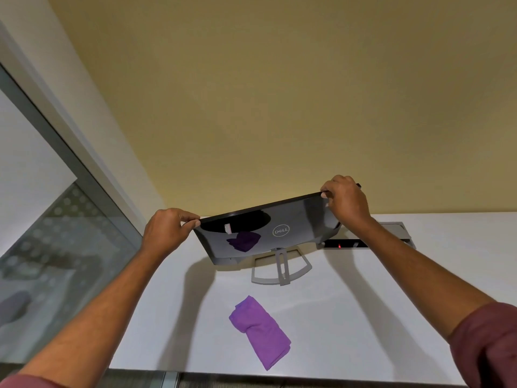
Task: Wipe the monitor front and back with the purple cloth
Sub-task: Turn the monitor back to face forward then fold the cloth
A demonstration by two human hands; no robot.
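Both hands, left (165, 233) and right (347, 204), grip glossy black monitor (293, 233) top corners; folded soft purple cloth (260, 331) lies near on white desk (363, 317).

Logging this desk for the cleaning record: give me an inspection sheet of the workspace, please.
Surface: white desk.
Job's things: monitor, logo side toward the camera, on grey stand; purple cloth lies folded in front, untouched.
Clutter: nothing seen.
Grippers: left hand and right hand each grip a top corner of the monitor.
Cables: nothing seen.
Surroundings: desk hatch with red light behind the monitor; glass partition at left; yellow wall.
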